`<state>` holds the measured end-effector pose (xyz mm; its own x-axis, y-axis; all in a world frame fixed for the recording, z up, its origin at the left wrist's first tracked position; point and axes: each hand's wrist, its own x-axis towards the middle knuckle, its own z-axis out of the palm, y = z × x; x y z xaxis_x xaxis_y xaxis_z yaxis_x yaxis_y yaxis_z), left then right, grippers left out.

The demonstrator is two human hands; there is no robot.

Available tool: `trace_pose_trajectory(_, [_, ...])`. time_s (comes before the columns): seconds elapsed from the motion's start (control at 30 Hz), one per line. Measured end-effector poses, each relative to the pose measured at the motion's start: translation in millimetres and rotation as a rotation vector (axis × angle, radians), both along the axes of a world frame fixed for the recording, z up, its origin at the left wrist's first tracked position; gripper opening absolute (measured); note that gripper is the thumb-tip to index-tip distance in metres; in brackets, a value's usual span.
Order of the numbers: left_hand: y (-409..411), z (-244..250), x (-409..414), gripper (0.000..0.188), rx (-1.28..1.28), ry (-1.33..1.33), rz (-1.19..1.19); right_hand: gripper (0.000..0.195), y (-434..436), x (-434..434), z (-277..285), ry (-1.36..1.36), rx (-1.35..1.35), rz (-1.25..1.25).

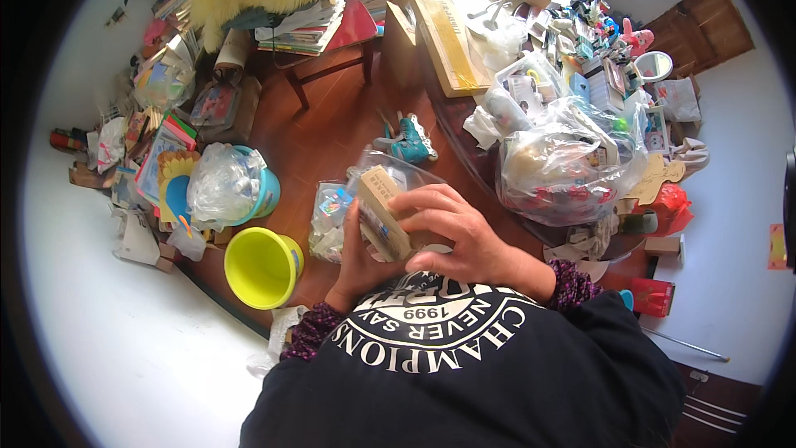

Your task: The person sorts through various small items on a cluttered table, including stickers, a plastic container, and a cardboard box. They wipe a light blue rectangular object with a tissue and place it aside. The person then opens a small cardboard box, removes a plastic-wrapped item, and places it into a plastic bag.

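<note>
A small brown cardboard box with printed writing is held in front of my chest, tilted. My left hand grips it from the left and below, thumb along its side. Over the box's right edge reaches my right hand, its fingers spread and bent. The fingertips meet the edge, but whether they grip it I cannot tell. Below the hands, clear plastic bags with small packaged items lie on the floor, partly hidden by the box. A teal inline skate lies just beyond them.
A yellow-green bucket and a blue bucket stuffed with plastic bags stand at left. Right is a cluttered table with a large bulging plastic bag and a long cardboard box. A red stool bears papers.
</note>
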<state>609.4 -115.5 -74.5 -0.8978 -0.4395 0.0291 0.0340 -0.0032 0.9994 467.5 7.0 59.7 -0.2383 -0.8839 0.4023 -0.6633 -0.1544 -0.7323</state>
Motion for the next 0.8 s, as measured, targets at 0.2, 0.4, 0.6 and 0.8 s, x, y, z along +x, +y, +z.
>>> trace_pose_trajectory(0.2, [-6.3,10.3,-7.9,0.116,-0.684,0.178,0.436,0.037,-5.5,18.6,-5.5,-1.047,0.062,-0.098])
trace_pose_trajectory(0.4, [-20.9,16.4,-11.0,0.106,-1.018,0.238,0.537,0.024,-6.4,19.8,-13.7,-1.403,0.102,0.026])
trace_pose_trajectory(0.6, [-25.0,8.5,-5.4,0.104,-1.002,0.251,0.447,0.022,-6.7,22.1,-18.9,-1.508,0.134,-0.015])
trace_pose_trajectory(0.8, [-16.1,16.7,0.2,0.111,-0.904,0.19,0.354,0.021,-4.8,14.4,-24.2,-1.543,0.252,-0.011])
